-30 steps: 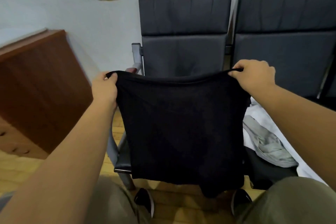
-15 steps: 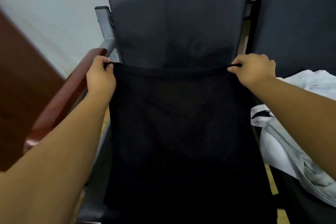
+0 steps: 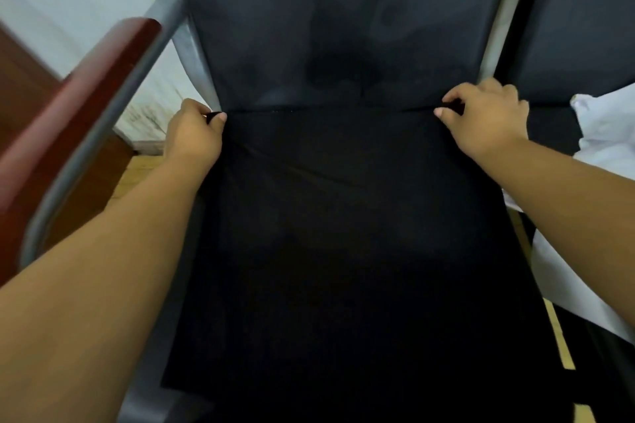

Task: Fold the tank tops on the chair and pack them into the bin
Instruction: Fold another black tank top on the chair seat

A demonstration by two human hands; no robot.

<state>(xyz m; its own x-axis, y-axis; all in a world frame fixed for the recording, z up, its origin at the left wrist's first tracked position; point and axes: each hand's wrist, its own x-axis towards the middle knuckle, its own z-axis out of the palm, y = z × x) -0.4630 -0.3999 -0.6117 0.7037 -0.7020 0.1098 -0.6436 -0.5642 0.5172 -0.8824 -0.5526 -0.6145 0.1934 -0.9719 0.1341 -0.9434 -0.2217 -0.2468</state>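
A: Head view: where is the black tank top (image 3: 343,233)?
B: Spread over the seat of the chair (image 3: 326,27), far edge at the backrest.
A: The hands?
B: The left hand (image 3: 194,137) pinches its far left corner; the right hand (image 3: 484,124) pinches the far right one. White clothing (image 3: 604,134) lies just beside it.

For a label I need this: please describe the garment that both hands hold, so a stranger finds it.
Look at the dark chair with the red-brown armrest. Across its seat lies the black top, its far edge pinched by left hand and right hand. The clothes to its right are white.
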